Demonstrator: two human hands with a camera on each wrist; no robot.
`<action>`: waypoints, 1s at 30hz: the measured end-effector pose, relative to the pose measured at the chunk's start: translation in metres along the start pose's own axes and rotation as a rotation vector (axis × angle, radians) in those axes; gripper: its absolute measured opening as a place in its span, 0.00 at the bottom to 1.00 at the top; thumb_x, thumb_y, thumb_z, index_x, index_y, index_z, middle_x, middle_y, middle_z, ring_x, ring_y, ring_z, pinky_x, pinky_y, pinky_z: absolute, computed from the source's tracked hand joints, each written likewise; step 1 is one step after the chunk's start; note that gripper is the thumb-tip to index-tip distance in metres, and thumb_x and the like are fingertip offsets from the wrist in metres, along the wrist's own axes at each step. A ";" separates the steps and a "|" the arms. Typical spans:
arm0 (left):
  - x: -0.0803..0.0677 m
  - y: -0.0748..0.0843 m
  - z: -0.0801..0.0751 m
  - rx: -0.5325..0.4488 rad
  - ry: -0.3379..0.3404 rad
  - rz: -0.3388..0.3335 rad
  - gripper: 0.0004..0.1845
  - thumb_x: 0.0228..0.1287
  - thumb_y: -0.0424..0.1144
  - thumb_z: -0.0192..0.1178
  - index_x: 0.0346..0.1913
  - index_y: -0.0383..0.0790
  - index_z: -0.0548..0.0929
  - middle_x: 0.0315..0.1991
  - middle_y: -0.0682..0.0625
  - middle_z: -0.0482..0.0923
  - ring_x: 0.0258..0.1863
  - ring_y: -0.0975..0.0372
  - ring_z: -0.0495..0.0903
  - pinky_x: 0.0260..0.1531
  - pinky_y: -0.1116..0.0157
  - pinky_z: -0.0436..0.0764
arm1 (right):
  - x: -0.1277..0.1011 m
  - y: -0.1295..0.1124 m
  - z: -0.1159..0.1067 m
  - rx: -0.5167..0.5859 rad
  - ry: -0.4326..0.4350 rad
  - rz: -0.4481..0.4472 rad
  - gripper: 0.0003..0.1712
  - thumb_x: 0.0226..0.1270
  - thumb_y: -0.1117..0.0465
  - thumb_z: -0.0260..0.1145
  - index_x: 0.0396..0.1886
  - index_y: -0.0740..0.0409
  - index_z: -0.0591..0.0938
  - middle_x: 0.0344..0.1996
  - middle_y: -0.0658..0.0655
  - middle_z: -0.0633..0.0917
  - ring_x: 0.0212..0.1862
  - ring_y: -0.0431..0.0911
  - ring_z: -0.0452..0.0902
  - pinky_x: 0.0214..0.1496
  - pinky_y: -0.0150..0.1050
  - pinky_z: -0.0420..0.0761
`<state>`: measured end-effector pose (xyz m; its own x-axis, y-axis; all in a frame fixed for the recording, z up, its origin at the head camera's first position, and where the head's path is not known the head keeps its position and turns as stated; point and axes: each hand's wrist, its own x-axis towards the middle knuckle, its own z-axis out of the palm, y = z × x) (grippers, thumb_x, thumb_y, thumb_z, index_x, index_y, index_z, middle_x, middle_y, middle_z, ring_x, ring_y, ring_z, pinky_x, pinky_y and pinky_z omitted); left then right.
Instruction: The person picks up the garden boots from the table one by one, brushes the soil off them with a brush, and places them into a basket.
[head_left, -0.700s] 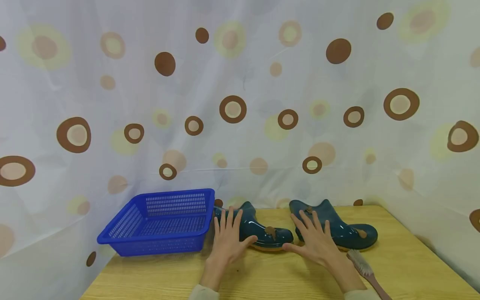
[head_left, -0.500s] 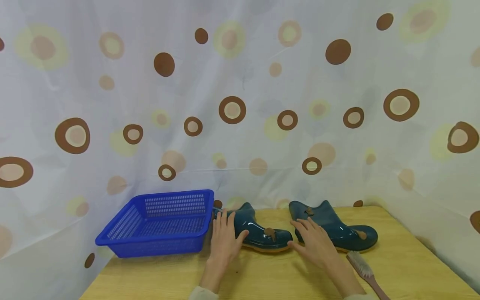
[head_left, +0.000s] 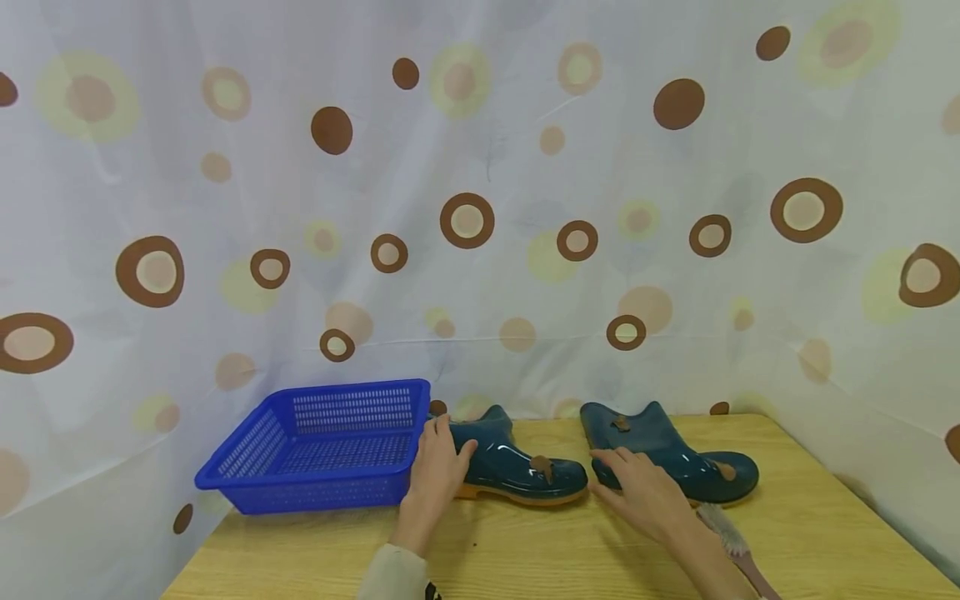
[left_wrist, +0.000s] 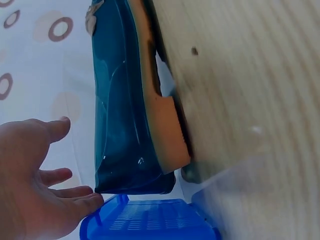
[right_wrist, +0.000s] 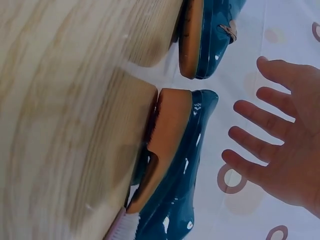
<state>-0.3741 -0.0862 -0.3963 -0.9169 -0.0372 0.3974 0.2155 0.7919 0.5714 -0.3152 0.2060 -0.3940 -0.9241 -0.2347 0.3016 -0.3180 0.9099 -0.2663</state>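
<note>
Two dark teal rubber boots with tan soles and brown patches stand side by side on a wooden table, toes to the right. My left hand is at the heel end of the left boot, beside the basket. In the left wrist view its fingers bend loosely near the boot's back, and whether they touch it I cannot tell. Over the heel end of the right boot hovers my right hand. Its fingers are spread and hold nothing in the right wrist view, apart from that boot.
A blue plastic basket with slotted sides stands to the left of the boots. Near the right boot's toe lies a scrubbing brush with pale bristles. A dotted curtain hangs behind the table.
My left hand has shifted left and lower toward the left boot's heel end and the basket. The right hand has lowered slightly, its fingers less spread in the head view. Both boots stay put.
</note>
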 end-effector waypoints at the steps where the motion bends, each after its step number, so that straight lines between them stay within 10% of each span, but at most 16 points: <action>1: 0.002 0.000 -0.001 -0.001 -0.003 -0.011 0.35 0.70 0.47 0.62 0.70 0.31 0.64 0.67 0.32 0.65 0.64 0.40 0.70 0.60 0.44 0.75 | -0.001 0.000 -0.002 0.002 -0.008 0.003 0.30 0.65 0.43 0.68 0.63 0.50 0.78 0.55 0.56 0.82 0.54 0.59 0.78 0.51 0.61 0.79; 22: 0.013 0.000 0.003 -0.249 0.051 -0.070 0.24 0.65 0.36 0.65 0.62 0.34 0.75 0.62 0.34 0.74 0.61 0.40 0.70 0.60 0.42 0.73 | -0.036 0.026 -0.029 0.042 -0.037 0.019 0.27 0.63 0.47 0.70 0.60 0.52 0.81 0.55 0.57 0.84 0.51 0.56 0.81 0.46 0.54 0.83; 30: 0.011 0.001 -0.002 -0.329 -0.015 -0.155 0.33 0.69 0.42 0.61 0.71 0.31 0.64 0.70 0.33 0.66 0.69 0.38 0.63 0.63 0.39 0.69 | -0.047 0.050 -0.034 0.055 -0.060 0.035 0.28 0.65 0.47 0.68 0.60 0.57 0.80 0.54 0.59 0.84 0.49 0.55 0.82 0.49 0.55 0.82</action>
<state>-0.3839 -0.0871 -0.3901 -0.9515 -0.1307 0.2786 0.1677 0.5390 0.8254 -0.2807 0.2737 -0.3902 -0.9453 -0.2245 0.2366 -0.2949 0.8983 -0.3258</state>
